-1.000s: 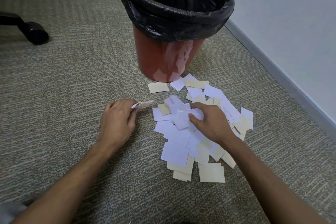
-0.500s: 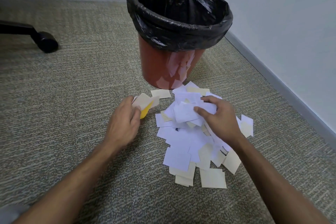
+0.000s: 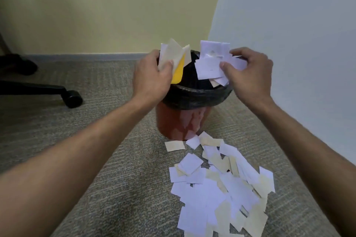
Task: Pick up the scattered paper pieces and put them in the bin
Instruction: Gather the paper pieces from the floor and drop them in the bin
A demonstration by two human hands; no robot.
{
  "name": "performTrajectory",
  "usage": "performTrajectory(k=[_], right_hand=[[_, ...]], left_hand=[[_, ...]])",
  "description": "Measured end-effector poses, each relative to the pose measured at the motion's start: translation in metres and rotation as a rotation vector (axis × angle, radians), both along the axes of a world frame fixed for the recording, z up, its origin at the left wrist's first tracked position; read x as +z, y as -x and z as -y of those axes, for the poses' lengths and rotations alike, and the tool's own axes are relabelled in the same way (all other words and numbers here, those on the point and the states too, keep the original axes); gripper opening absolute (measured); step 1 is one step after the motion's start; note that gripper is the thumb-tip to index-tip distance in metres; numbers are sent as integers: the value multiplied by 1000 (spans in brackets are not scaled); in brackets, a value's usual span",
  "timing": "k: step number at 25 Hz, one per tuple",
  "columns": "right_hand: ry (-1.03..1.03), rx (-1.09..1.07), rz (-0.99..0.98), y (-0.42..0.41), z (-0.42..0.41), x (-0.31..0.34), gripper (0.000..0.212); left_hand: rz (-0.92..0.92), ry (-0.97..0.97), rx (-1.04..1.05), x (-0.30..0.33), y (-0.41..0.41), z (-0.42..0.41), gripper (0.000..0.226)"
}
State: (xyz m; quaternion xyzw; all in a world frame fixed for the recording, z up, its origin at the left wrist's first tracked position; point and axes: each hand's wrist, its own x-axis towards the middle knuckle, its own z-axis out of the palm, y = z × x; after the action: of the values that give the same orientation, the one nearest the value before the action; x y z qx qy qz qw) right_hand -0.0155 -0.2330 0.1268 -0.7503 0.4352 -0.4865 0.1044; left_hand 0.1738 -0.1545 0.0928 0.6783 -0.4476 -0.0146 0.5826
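Now carpet (image 3: pixel 119 188) spreads under a pile (image 3: pixel 221 188) of loose papers just before the bin (image 3: pixel 185 121). Above its rim, the left hand (image 3: pixel 152 77) pinches cream and yellow pieces (image 3: pixel 173 57); the right hand (image 3: pixel 250 75) grips white pieces (image 3: pixel 212 61).

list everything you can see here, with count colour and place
bin: one, red-brown with black liner, on the carpet near the corner
paper pile: many pieces, white and cream, on the carpet in front of the bin
held papers: two bunches over the bin, cream with one yellow piece and white
chair base: one, black, with a caster, far left
carpet: grey-beige
walls: cream behind, pale grey to the right
left hand: gripping the cream bunch
right hand: gripping the white bunch
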Motion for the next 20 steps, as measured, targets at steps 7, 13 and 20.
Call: performTrajectory(k=[7, 13, 20], right_hand=[[-128, 50, -155, -39, 52, -18, 38], [31, 129, 105, -12, 18, -44, 29], [-116, 204, -91, 49, -59, -180, 8]], left_hand=[[-76, -241, 48, 7, -18, 66, 28], [8, -68, 88, -15, -11, 28, 30], [-17, -210, -105, -141, 70, -69, 18]])
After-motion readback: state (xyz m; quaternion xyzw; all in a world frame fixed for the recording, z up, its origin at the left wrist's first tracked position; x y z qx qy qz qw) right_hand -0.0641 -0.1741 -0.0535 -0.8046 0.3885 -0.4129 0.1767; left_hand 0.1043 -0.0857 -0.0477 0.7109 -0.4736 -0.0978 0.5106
